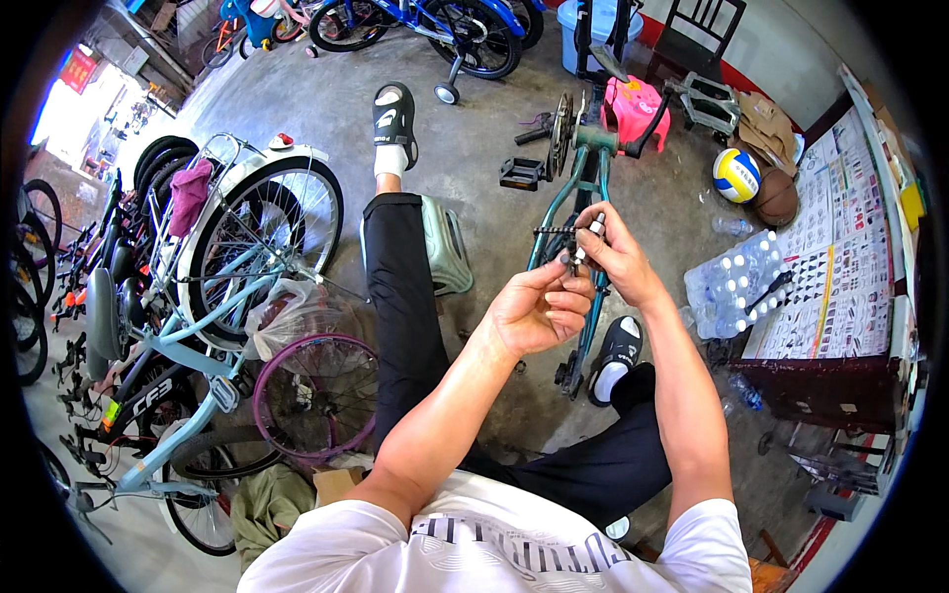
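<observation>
Hands: your left hand (539, 308) and right hand (621, 259) pinch a small metal part (597, 224), fingers curled in, likely steadying it | Place: above the teal bicycle frame (595, 140) | Containers: clear wrapped pack (707, 289) holds white-capped bottles (738, 261); pale-blue bin (567, 38) (contents indiscernible)

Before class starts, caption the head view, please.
Left hand and right hand meet at a metal piece above a teal bicycle frame.

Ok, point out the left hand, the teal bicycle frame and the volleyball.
Left hand (539, 309): head view, middle of the hand.
Teal bicycle frame (596, 139): head view, the tube junction between the cranks.
Volleyball (736, 176): head view, middle of its visible side.
</observation>
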{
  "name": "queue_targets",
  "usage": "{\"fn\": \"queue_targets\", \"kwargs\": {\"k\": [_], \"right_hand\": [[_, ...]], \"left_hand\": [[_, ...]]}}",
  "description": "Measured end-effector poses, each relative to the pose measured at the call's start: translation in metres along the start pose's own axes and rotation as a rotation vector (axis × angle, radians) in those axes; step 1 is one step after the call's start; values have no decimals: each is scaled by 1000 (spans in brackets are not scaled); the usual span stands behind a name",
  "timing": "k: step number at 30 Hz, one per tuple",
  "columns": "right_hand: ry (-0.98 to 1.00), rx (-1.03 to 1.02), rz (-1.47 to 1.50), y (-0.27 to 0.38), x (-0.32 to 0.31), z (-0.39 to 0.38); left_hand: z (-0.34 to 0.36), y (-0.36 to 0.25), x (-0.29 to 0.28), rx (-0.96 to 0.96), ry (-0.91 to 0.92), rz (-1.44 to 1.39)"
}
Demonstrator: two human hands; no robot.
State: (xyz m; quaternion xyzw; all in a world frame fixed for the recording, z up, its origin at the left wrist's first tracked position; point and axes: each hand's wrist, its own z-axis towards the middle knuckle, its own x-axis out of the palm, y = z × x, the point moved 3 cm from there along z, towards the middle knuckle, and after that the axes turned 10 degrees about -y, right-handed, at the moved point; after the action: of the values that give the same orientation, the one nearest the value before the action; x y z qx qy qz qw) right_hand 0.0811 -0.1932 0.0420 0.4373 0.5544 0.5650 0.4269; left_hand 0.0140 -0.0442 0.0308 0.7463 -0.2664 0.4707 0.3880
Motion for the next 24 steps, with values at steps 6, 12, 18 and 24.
{"fn": "queue_targets", "kwargs": {"k": [6, 12, 18, 24], "right_hand": [[-51, -4, -64, -6, 2, 3], [-72, 93, -86, -5, 2, 2], [-143, 148, 149, -15, -6, -1], [-151, 180, 313, -11, -6, 1]], "left_hand": [[8, 3, 3, 657, -400, 749], [7, 5, 7, 1858, -665, 2190], [-2, -34, 40, 1880, 35, 2941], [-15, -48, 1, 1282, -657, 1696]]}}
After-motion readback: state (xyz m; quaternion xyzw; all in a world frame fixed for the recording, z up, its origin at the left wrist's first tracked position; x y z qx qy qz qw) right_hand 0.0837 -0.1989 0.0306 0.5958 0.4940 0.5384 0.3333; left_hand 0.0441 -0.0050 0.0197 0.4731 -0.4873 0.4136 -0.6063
